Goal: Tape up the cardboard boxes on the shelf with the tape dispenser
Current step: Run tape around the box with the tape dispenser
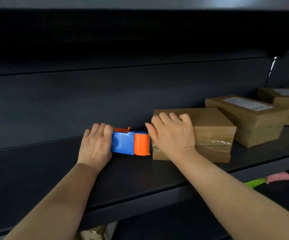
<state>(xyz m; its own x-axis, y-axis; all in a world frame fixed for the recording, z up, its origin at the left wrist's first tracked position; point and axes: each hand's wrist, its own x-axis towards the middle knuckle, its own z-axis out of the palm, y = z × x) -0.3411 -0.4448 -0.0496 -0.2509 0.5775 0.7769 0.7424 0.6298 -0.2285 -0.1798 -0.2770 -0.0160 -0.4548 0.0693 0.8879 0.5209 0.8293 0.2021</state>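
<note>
A blue and orange tape dispenser (130,142) lies on the dark shelf (53,170), its orange head against the left end of a brown cardboard box (211,129). My left hand (96,144) grips the dispenser's blue rear end. My right hand (172,134) rests over the box's near left corner, fingers curled onto its top and thumb toward the dispenser's head. A strip of clear tape runs along the box's front face. Two more cardboard boxes (247,118) (286,99) with white labels stand further right.
The shelf's back panel (122,94) rises right behind the boxes, and an upper shelf (140,32) hangs overhead. The shelf's front lip (140,201) runs across the view. Below it lie green and pink items (270,180) and another box (96,232).
</note>
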